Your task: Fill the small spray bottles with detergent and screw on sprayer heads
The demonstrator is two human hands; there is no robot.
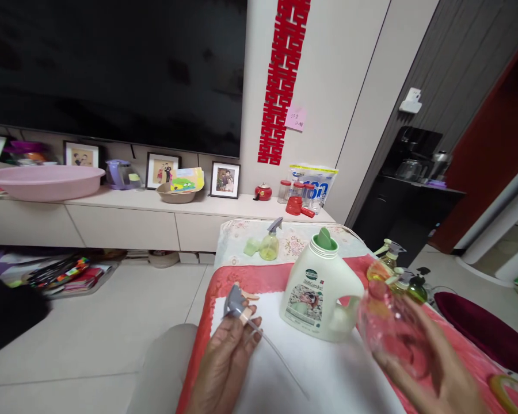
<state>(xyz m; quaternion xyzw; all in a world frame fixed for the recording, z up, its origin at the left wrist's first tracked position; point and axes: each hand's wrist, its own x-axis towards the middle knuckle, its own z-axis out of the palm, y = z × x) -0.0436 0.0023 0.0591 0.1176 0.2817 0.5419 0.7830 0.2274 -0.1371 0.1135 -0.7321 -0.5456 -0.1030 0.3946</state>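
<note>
Between the fingers of my left hand [231, 351] is a grey and peach spray nozzle [237, 305], its thin clear dip tube slanting down to the right. My right hand [435, 356], blurred, is wrapped around a clear pink bottle [395, 328] with an open neck. A large pale green detergent jug [317, 293] stands upright between the hands, a green spout showing in its uncapped mouth. Behind it sit a small spray bottle [270, 244] with yellowish liquid and a light green cloth-like item [251, 247].
Several pump and spray bottles [391, 256] stand at the table's right side. A tape roll [511, 391] lies at the lower right. Beyond the table, a low cabinet [125, 221] holds a pink basin [47, 181], photo frames and red-lidded jars.
</note>
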